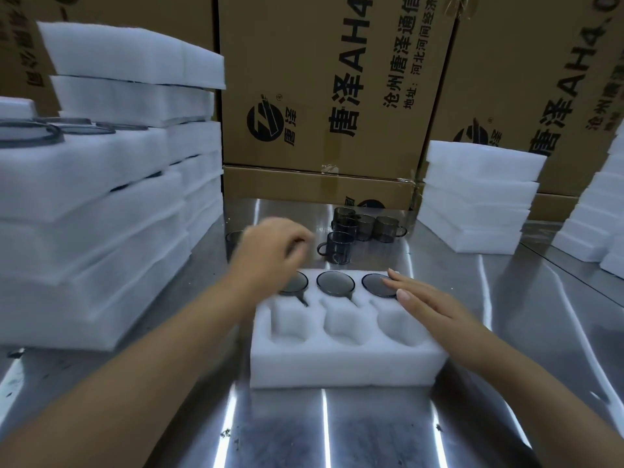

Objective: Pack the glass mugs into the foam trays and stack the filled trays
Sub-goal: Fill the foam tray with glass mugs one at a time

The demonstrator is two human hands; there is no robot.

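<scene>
Left fingers, half curled and empty, hover just short of the loose mugs on the tabletop. Right fingers lie straight on the third packed mug in the tray; its three near pockets are empty. The glass looks light, slick and brittle, so I'd take each mug by its body.

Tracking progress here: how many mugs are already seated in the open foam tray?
3, all in the far row: left mug partly behind the left hand, middle mug, right mug touched by the right hand. Near row is empty.
</scene>
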